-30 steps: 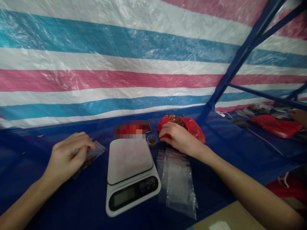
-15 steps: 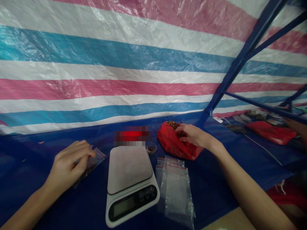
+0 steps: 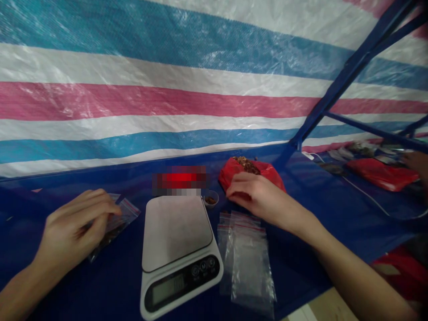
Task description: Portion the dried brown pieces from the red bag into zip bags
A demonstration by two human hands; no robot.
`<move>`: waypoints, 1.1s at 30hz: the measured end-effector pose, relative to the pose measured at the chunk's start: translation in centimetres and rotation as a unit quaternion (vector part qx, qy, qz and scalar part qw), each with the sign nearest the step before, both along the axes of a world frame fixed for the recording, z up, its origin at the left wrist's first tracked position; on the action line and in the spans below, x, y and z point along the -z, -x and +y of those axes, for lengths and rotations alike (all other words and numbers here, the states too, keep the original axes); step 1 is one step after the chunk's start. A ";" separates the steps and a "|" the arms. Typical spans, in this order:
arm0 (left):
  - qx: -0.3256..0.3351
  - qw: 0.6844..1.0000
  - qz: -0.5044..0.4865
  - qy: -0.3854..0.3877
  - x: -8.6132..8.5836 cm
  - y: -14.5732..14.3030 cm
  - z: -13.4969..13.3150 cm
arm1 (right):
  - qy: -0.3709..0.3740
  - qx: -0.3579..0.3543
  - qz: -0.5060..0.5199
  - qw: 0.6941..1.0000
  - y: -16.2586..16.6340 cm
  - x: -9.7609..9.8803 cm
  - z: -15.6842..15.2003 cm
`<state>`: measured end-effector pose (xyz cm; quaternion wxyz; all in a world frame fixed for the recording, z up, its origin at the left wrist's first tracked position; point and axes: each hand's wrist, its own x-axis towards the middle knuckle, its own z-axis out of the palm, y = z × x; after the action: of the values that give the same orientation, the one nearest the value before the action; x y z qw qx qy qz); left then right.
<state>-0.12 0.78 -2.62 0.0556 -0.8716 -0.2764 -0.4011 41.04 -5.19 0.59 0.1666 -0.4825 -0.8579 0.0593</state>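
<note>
My left hand (image 3: 78,223) is at the left, thumb and fingers closed at the edge of a small clear zip bag (image 3: 113,226) with brown bits in it. Another zip bag edge (image 3: 130,207) with a red strip shows beside it. My right hand (image 3: 252,194) hovers in front of an open red plastic bag (image 3: 227,171) full of brown dried pieces (image 3: 245,164). Its fingertips are pinched together; what they hold, if anything, is hidden. Between my hands stands a white kitchen scale (image 3: 177,232) with a bare platform; its display is too blurred to read.
Flat clear zip bags (image 3: 249,263) lie overlapped right of the scale. Behind it are a small clear cup (image 3: 211,199) with brown bits and a pixelated red item (image 3: 180,178). A blue metal frame (image 3: 321,107) rises at right, beyond it another red bag (image 3: 381,174) and someone's hand.
My right hand has come out of the red bag and moved toward me and left, fingers pinched. My left hand has shifted slightly left. The view has tilted down.
</note>
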 end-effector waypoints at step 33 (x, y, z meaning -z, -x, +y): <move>-0.006 0.999 -0.006 -0.044 -1.0 -0.5 0.1 | 0.061 0.114 -0.045 0.991 -9.0 3.2 4.2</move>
<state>0.35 0.89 -1.57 0.0948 -0.8641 -0.2644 -0.4176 50.05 -0.98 -2.58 0.1038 -0.5886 -0.7987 0.0703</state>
